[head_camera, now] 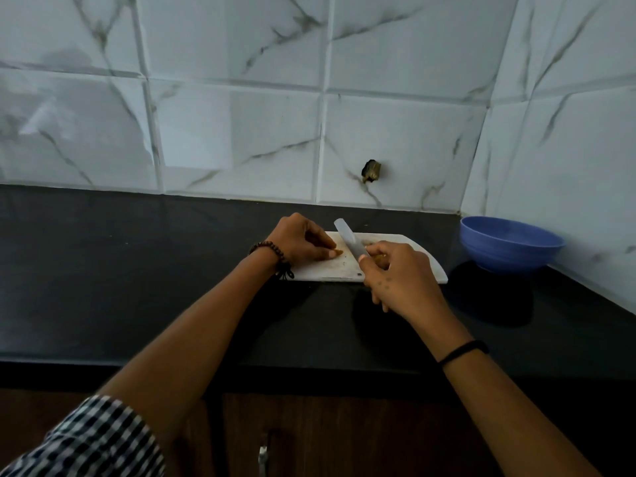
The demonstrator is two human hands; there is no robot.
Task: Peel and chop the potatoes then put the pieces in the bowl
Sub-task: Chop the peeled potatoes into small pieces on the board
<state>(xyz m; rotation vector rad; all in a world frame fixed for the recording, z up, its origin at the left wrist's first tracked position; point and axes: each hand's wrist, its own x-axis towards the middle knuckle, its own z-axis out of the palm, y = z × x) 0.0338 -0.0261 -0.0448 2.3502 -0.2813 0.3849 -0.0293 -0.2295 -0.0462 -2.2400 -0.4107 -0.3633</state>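
The left hand [299, 242] pinches a small potato piece [337, 253] down on the white cutting board [423, 266], its fingers [318, 237] curled over it. The right hand [399, 277] has its fingers clamped round the handle of a knife [348, 239], whose pale blade slants across the board just beside the left fingertips. The piece is small and the blade sits close, so the likeliest mishap is a nicked fingertip if the cut drifts left. The piece could also roll or skid out of the pinch under pressure. A brownish bit shows inside the right hand's grip, and I cannot tell whether it is handle or potato.

The blue bowl [509, 249] stands at the back right corner of the surface [137, 270], apart from the board, so pieces carried across could drop on the way. Whether anything lies in it is hidden.

The surface is dark and matte, and the board lies toward its back edge, right of the middle. Behind rise pale marble-veined tiles [241, 115] with a small dark hole [371, 171]. Below the front edge is a dark wooden cabinet [344, 442].
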